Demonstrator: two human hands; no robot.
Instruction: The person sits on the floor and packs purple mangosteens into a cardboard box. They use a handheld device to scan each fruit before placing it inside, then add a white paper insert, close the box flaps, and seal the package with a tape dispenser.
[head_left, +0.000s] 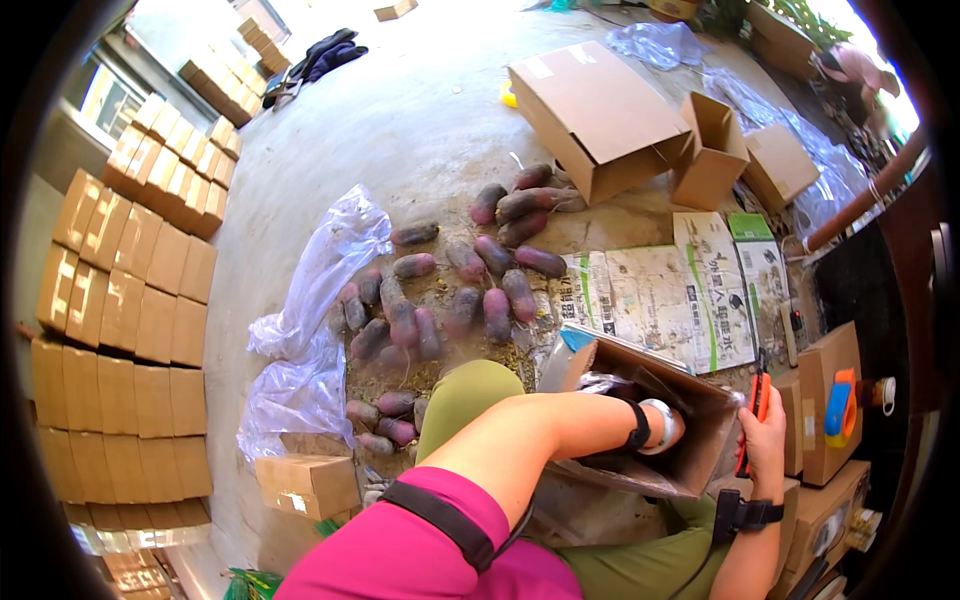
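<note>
My left hand (673, 429), with a silver bracelet and a black strap at the wrist, reaches into an open cardboard box (716, 454) tilted before my knees; its fingers are hidden inside. Clear plastic (600, 382) shows in the box. My right hand (763, 431) grips an orange-and-black hand tool (759, 397) upright beside the box's right edge; its exact kind is unclear. Purple-skinned, soil-covered root vegetables (495, 311) lie on the ground beyond my knee and to its left.
Crumpled plastic film (322, 292) lies left of the roots. Stacked cartons (135, 300) line the left wall. Flattened printed cardboard (652, 292) covers ground ahead; larger boxes (592, 105) stand beyond. An orange-and-blue tape dispenser (841, 409) rests on cartons at right. Another person (855, 79) bends at upper right.
</note>
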